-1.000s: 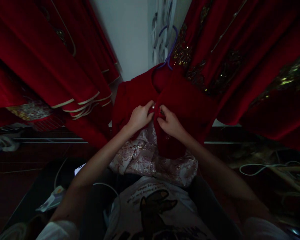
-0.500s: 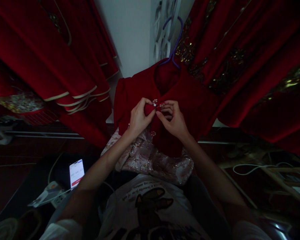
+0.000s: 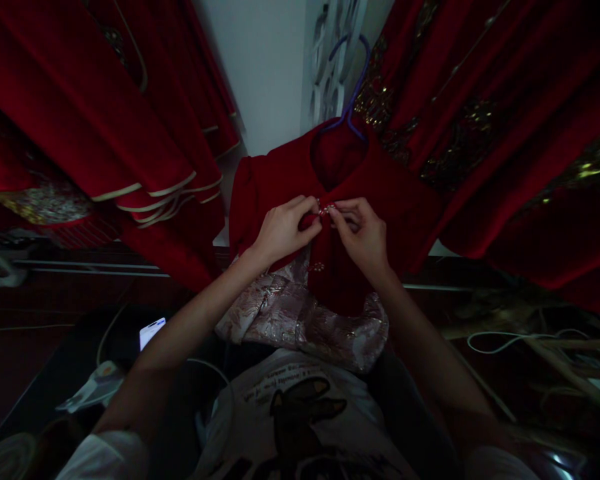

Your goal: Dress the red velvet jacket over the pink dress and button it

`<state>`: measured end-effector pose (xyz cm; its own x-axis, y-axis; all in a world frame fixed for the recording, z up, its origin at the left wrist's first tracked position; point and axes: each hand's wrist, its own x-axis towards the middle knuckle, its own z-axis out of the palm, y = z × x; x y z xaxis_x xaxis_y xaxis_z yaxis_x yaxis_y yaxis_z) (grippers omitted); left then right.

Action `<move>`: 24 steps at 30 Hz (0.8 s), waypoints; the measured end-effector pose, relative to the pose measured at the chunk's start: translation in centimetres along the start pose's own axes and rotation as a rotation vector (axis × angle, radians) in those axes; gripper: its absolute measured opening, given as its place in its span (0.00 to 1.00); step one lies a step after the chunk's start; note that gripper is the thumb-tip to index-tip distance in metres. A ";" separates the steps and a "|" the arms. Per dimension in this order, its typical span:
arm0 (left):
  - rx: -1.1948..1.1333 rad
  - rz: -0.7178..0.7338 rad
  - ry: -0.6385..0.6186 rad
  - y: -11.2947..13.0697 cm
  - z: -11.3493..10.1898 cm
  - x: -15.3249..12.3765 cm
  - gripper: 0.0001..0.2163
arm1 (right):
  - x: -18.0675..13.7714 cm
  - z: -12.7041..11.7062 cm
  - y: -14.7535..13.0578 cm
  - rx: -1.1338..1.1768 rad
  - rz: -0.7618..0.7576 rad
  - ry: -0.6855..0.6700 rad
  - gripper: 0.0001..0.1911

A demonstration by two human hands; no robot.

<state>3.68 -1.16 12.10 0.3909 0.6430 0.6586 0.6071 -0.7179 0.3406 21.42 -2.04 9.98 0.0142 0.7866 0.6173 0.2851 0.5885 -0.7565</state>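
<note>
Hands (image 3: 325, 230) — red jacket (image 3: 395, 200), writing unreadable

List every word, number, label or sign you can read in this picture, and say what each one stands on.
None can be read for sure.
White T-shirt: a curved line of small print above a dark cartoon figure, too blurred to read.
Phone: lit screen, mostly hidden behind the left arm, too small to read.
Red jacket, held by the left hand and right hand: no lettering, only sparkly buttons.
</note>
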 end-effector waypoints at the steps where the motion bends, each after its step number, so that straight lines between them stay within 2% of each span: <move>1: -0.045 0.003 0.008 0.0 0.1 0.0 0.04 | 0.0 0.1 0.0 0.009 -0.004 0.022 0.13; 7: -0.108 -0.050 0.025 0.3 0.1 0.5 0.05 | -0.2 0.7 0.0 0.079 -0.010 0.088 0.12; 13: -0.018 -0.035 -0.011 0.3 -0.3 1.5 0.07 | 0.1 0.3 0.4 0.168 0.052 -0.004 0.12; 20: 0.083 0.054 -0.027 0.0 -0.4 2.1 0.06 | 1.1 -0.3 0.3 0.228 0.129 -0.045 0.15; 24: 0.196 0.055 0.000 0.4 -0.3 2.1 0.08 | 1.2 -0.5 0.1 0.246 0.148 -0.065 0.17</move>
<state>4.53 -0.23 13.83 0.4269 0.6043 0.6727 0.7080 -0.6861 0.1671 21.95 -1.17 10.76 -0.0252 0.8728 0.4874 0.0436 0.4881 -0.8717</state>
